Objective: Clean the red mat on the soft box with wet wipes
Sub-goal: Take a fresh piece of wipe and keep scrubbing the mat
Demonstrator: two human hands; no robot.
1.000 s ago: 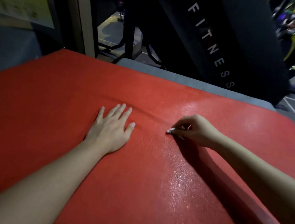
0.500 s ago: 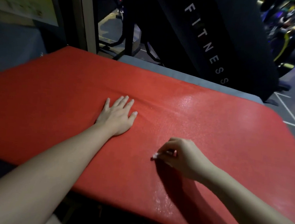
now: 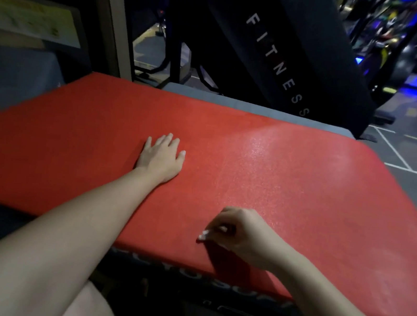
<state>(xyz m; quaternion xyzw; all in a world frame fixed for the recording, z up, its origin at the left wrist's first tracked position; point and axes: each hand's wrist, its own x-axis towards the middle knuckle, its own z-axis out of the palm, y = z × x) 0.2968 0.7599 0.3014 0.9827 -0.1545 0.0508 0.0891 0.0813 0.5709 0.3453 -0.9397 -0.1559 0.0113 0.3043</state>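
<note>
Head view, dim light.

- Red mat (image 3: pixel 287 189): lies flat on the soft box (image 3: pixel 231 102). It covers nearly the whole top. A grey strip of the box shows past the mat's far edge, and the box's dark front face with pale lettering shows below the near edge.
- Mat surface: a glossy, speckled sheen (image 3: pixel 260 147) sits toward the far right corner. The left half looks matte.
- Left hand (image 3: pixel 161 158): released, palm down, fingers straight and slightly spread. It rests flat on the mat, left of centre and well back from the near edge. The forearm crosses the near edge.
- Right hand (image 3: pixel 240 232): knuckles up, fingers curled under, fingertips on the mat just inside the near edge, right of centre. It is well apart from the left hand.
- White bit (image 3: pixel 202 235): shows at the right hand's fingertips, touching the mat. Cannot tell whether it is a wet wipe or fingernails, so cannot tell what the hand grasps, if anything.
- Beyond the far edge: a black slanted panel (image 3: pixel 272 63) lettered "FITNESS", a pale post (image 3: pixel 113 25) off the far left corner, and grey floor (image 3: pixel 390 152) with white lines.
- Bare knee (image 3: pixel 86 305) below the near edge.
</note>
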